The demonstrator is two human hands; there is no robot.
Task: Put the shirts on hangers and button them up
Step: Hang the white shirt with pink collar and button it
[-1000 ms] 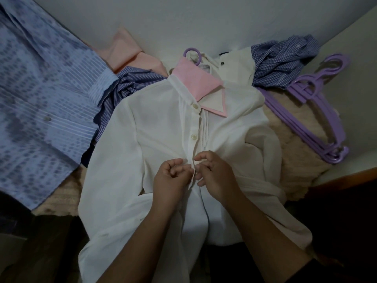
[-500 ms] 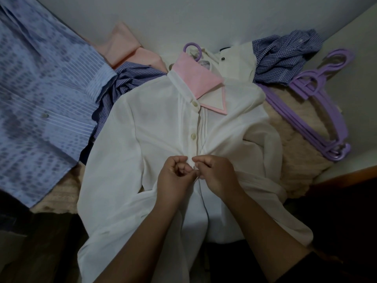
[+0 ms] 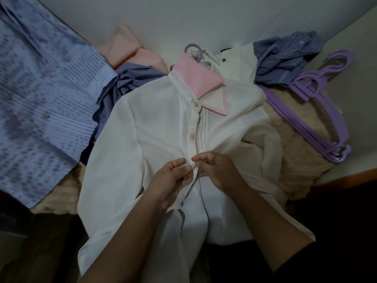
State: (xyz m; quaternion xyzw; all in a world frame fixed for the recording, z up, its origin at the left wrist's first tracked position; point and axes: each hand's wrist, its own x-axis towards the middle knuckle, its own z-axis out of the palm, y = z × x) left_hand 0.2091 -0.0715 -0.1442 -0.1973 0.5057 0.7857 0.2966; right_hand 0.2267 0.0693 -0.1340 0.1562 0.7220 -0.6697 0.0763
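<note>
Two hands working the third button of the white shirt (image 3: 163, 123), which is lying face up mid-frame on the bed among other shirts, purple hanger hook (image 3: 193, 50) poking out past its pink collar (image 3: 196, 77). Left hand (image 3: 173, 180) is pinching the button-side placket edge, fingers curled on the cloth. Right hand (image 3: 218, 170) is pinching the buttonhole edge just beside it, fingertips nearly touching. Judging the step well done if left is keeping the button pushed up while right is stretching the hole flat and sliding over it, edges level so the front isn't puckering. Two upper buttons (image 3: 192, 136) are looking fastened; lower front is gaping open. Fabric is thin, slightly creased, pleated beside the placket. Spare purple hangers (image 3: 326, 127) are stacking far right.
</note>
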